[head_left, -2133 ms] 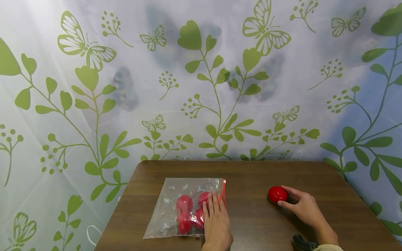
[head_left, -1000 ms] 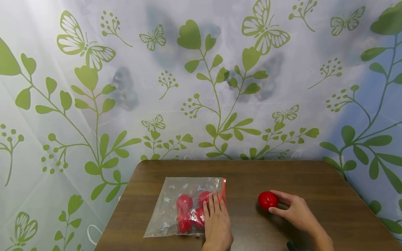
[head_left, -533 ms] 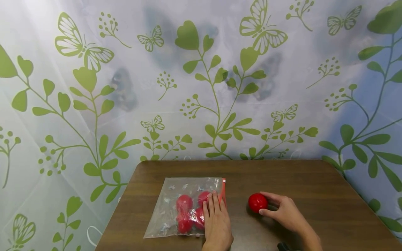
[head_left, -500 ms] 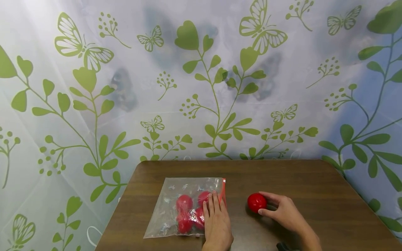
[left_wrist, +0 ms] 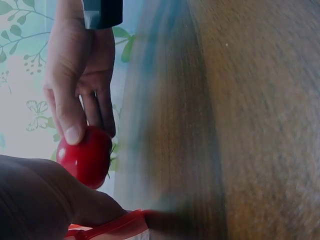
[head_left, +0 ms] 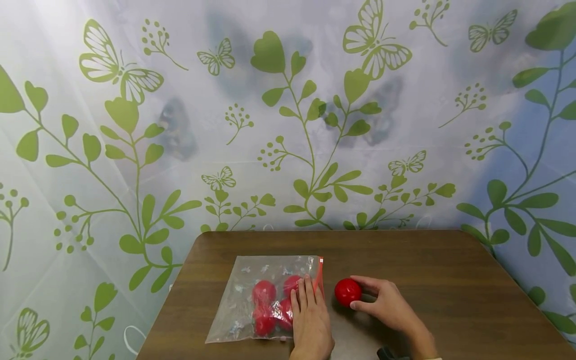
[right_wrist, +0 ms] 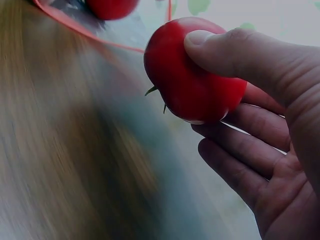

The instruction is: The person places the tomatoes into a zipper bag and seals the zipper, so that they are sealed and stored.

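Observation:
My right hand (head_left: 387,305) pinches a glossy red tomato (head_left: 347,292) between thumb and fingers, just right of the bag's mouth. In the right wrist view the tomato (right_wrist: 192,75) shows green calyx tips underneath, with the thumb pressed on its side. A clear zip bag (head_left: 229,320) with a red zipper edge (head_left: 319,275) lies flat on the left half of the table, several red tomatoes (head_left: 264,291) inside. Straight-fingered, my left hand (head_left: 310,320) rests on the bag's right part and covers some of the tomatoes. The left wrist view has the held tomato (left_wrist: 87,157) beyond the left hand (left_wrist: 45,195).
The brown wooden table (head_left: 472,285) has rounded far corners and meets a pale curtain (head_left: 288,125) printed with green leaves and butterflies. A dark wrist strap (head_left: 390,353) sits at the right wrist. A white loop (head_left: 132,340) hangs off the table's left side.
My right hand has carried the tomato leftward across the table, from the right side to near the bag's zipper edge. The left hand and the bag have stayed in place.

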`<state>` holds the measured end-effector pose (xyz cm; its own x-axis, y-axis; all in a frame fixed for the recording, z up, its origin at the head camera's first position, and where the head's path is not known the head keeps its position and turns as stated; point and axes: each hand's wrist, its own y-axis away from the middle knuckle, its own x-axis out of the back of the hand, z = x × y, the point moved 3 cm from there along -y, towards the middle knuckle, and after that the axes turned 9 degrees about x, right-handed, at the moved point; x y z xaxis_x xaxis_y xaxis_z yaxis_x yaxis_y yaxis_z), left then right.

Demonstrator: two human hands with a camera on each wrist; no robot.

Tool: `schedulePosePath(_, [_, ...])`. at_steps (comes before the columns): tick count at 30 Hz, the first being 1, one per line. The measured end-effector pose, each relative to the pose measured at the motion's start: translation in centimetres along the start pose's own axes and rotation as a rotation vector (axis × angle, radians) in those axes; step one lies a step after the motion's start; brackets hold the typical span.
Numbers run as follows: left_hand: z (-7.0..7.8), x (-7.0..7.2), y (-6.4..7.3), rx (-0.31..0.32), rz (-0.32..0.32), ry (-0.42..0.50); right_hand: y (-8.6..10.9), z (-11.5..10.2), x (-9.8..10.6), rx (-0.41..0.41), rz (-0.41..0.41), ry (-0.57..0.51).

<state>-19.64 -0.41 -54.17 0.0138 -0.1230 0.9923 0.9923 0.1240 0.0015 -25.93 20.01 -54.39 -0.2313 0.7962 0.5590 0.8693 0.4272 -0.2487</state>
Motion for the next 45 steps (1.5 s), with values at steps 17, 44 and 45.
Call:
schedulePosePath(17, [0.0,0.0,-0.1,0.009,-0.032,0.037,-2.0,-1.6,-3.4,0.035,-0.076,-0.047])
schedulePosePath(44, [-0.2,0.3,0.3,-0.02,0.09,0.025,-4.0,-2.9,-8.2,0.123,-0.052,0.188])
schedulePosePath(45, [-0.2,0.2,0.3,-0.021,0.099,0.024,-4.0,-2.9,-8.2,0.122,-0.053,0.183])
